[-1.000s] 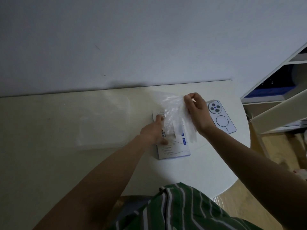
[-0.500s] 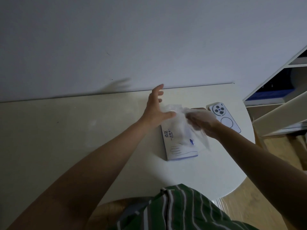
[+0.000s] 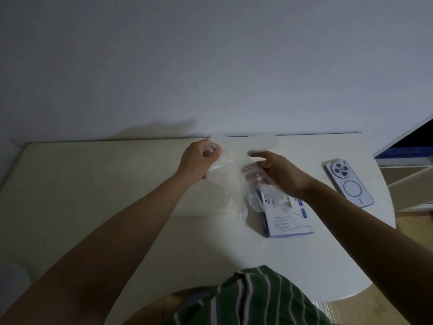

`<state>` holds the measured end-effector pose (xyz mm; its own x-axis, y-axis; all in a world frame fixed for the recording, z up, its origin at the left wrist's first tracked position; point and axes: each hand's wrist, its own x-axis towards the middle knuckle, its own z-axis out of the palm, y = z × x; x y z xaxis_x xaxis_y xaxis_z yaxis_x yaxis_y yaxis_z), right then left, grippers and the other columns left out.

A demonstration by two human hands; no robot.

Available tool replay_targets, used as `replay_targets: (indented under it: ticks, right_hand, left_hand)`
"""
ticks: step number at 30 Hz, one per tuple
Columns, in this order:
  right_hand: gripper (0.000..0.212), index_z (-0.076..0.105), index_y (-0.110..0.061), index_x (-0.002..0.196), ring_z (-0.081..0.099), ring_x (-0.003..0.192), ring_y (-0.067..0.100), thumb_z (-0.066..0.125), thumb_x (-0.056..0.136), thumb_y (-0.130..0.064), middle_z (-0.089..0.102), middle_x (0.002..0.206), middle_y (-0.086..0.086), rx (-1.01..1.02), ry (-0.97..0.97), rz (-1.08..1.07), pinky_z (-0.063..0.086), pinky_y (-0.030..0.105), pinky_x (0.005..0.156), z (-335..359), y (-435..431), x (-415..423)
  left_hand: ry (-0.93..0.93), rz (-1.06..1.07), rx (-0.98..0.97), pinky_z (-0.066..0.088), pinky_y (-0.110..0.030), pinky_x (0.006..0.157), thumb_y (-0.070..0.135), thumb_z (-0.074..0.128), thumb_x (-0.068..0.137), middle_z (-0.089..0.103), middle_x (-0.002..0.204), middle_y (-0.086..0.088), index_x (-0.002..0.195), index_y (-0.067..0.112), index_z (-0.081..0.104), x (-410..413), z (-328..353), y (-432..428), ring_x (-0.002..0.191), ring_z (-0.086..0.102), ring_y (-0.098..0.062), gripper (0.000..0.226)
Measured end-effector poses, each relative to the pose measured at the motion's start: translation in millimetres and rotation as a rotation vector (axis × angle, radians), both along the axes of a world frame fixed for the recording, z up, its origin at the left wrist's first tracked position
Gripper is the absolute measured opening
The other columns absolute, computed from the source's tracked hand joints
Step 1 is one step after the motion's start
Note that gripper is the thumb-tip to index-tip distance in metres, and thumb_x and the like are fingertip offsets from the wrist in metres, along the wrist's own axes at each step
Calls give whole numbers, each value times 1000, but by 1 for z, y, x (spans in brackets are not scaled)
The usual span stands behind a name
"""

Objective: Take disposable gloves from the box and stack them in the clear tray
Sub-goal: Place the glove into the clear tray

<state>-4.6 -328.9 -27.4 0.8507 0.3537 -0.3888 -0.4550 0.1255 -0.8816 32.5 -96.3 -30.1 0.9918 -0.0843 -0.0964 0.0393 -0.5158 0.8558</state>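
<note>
Both hands hold one thin transparent glove (image 3: 234,167) stretched between them above the table. My left hand (image 3: 199,160) grips its left end with curled fingers. My right hand (image 3: 281,174) pinches its right side, just above the glove box (image 3: 289,220). The box is white and blue with a hand drawing and lies flat, with more clear film bunched at its top opening. The clear tray (image 3: 206,213) lies left of the box, under my left forearm. It is hard to make out; only its near rim and right corner show faintly.
A white phone (image 3: 349,184) lies camera side up, right of the box. The table (image 3: 93,184) meets the wall at the back and curves off at the right, where a white shelf unit (image 3: 407,160) stands. A green striped garment (image 3: 253,299) shows at the bottom.
My left hand went from pressing on the box, to open and raised, to gripping the glove. Both hands lifted the glove off the box and spread it to the left.
</note>
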Motion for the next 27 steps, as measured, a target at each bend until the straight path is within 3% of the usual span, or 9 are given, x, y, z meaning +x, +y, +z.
replay_targets:
  ticks: [3,5,7,9,11,15,20,23,27]
  right_hand:
    - [38,53,-2,128,64,72,18,62,91,-5,69,92,15,-381,-138,-14,54,29,71,0,32,4]
    - [44,54,-5,126,61,82,16,71,86,-10,66,95,8,-662,-284,-95,52,29,78,1,54,8]
    - [46,53,-9,125,53,95,13,73,83,-15,58,107,4,-925,-596,-239,46,28,84,4,74,11]
    - [36,58,-11,117,51,91,10,71,83,-12,56,108,4,-958,-943,-285,46,26,80,8,93,16]
    - [23,62,-17,107,54,80,6,65,85,-11,56,102,-1,-906,-1063,-65,49,23,72,7,115,21]
    - [31,59,-21,122,62,93,16,60,91,-14,56,117,1,-1123,-818,508,54,34,83,-26,150,25]
    - [58,38,-20,143,58,107,28,63,91,-21,45,130,10,-1314,-564,795,51,37,89,-66,164,27]
    - [72,30,-21,147,55,111,31,69,87,-25,39,134,12,-1355,-524,877,50,39,93,-78,170,27]
    - [94,19,-22,151,54,110,30,78,78,-26,37,132,12,-1360,-504,840,52,41,92,-84,172,28]
  left_hand:
    - [2,53,153,45,-24,39,31,55,96,61,77,4,100,14,63,-3,-5,30,39,55,-18,19]
    - [-11,86,337,55,-35,56,30,48,98,66,88,-5,102,10,62,-6,-10,48,54,62,-28,25]
    - [-41,120,538,51,-37,63,29,43,99,66,89,-12,99,7,60,-8,-18,65,71,63,-34,28]
    - [-64,129,650,41,-33,61,27,40,100,64,86,-15,96,5,57,-10,-27,77,79,61,-35,28]
    - [-57,113,698,37,-33,60,25,38,101,64,86,-15,97,7,56,-12,-35,87,79,60,-34,26]
    - [5,57,800,39,-33,60,14,34,100,66,93,-15,105,8,51,-10,-45,86,80,62,-33,19]
    - [145,-50,878,41,-35,65,5,47,91,61,107,-17,126,5,38,-9,-49,86,93,63,-33,36]
    - [-43,-107,1046,41,-30,67,-2,63,74,48,115,-14,121,6,39,-12,-50,87,98,55,-27,53]
    - [-437,-346,1198,41,-28,65,-4,51,66,54,98,-6,100,14,51,-15,-44,79,86,56,-21,39]
